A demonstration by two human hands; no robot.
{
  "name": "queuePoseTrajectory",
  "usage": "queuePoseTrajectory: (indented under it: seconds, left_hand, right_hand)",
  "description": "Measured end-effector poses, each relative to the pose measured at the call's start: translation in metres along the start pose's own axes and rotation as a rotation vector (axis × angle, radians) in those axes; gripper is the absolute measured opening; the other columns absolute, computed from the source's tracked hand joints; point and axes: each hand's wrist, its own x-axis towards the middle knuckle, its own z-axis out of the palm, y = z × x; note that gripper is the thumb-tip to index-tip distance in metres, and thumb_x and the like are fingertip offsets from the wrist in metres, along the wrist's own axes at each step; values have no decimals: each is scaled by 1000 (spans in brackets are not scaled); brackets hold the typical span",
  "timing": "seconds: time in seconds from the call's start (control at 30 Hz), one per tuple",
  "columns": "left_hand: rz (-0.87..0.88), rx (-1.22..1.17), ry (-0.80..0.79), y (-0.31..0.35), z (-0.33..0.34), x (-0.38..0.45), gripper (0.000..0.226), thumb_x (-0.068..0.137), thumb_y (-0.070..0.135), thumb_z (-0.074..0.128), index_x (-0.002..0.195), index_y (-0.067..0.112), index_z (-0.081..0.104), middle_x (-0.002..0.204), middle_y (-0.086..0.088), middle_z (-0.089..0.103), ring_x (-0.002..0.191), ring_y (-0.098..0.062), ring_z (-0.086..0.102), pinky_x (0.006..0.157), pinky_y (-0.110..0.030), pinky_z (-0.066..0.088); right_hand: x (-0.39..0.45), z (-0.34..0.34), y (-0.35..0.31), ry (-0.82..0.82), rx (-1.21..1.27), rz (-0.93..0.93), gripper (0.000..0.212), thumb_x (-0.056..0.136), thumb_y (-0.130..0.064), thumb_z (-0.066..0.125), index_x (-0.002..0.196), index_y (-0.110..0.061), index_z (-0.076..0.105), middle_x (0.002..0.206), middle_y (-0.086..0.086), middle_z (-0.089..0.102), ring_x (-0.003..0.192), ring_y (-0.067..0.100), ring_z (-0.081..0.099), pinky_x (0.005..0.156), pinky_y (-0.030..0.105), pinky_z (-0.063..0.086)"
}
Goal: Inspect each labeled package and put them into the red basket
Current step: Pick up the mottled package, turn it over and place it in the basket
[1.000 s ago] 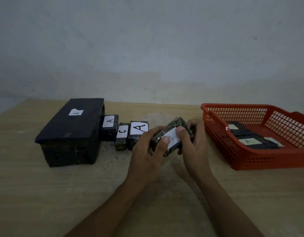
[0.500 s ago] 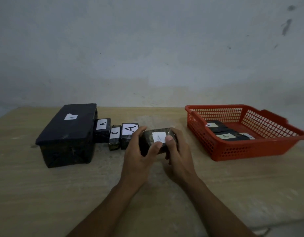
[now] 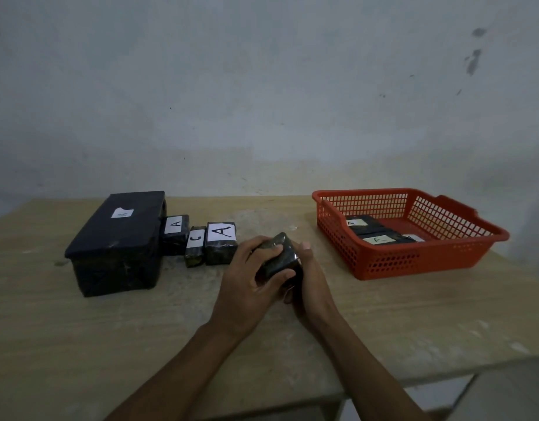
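At the lower centre of the frame our two forearms run up from the bottom edge to meet over the table (image 3: pixel 80 344), where both hands hold one dark wrapped package (image 3: pixel 281 259) just above the wood. Our left hand (image 3: pixel 247 287) curls its fingers over the top and near face of it, and our right hand (image 3: pixel 310 281) cups it from the right and below, so both are gripping; its label is not visible from here, and its long axis seems to run toward the upper left, tilted. The red basket (image 3: pixel 383 265) lies to the right of the package and a little farther back, so our right hand is the nearer one for the drop, and we judge the near wall of the basket as the only thing to clear. Inside it already lie dark labeled packages (image 3: pixel 374 235). To the left of the hands, farther back, wait the package marked A (image 3: pixel 221 243), a thin package marked C (image 3: pixel 195 246), another A package (image 3: pixel 174 233) and the big black box (image 3: pixel 116 241), in a row touching side by side. Behind everything stands the pale wall (image 3: pixel 262 86).
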Motion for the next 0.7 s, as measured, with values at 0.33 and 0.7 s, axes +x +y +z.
queuePoseTrajectory:
  seconds: [0.33,0.7]
  left_hand:
    - [-220,-53,-14,1,-2,1,34,96,52,50,129,46,45,144,12,43,122,1,51,86,-9,49]
    - [-487,-115,-70,-11,-1,1,45,96,44,51,139,43,37,116,15,61,88,15,60,64,-5,47]
  right_hand:
    - [-4,-3,2,171,-239,-277,64,91,-69,41,150,-44,35,138,-1,58,105,26,65,79,39,58]
    - [-11,6,-6,375,-659,-680,52,93,-38,62,141,-27,45,133,-4,41,104,-4,49,74,28,59]
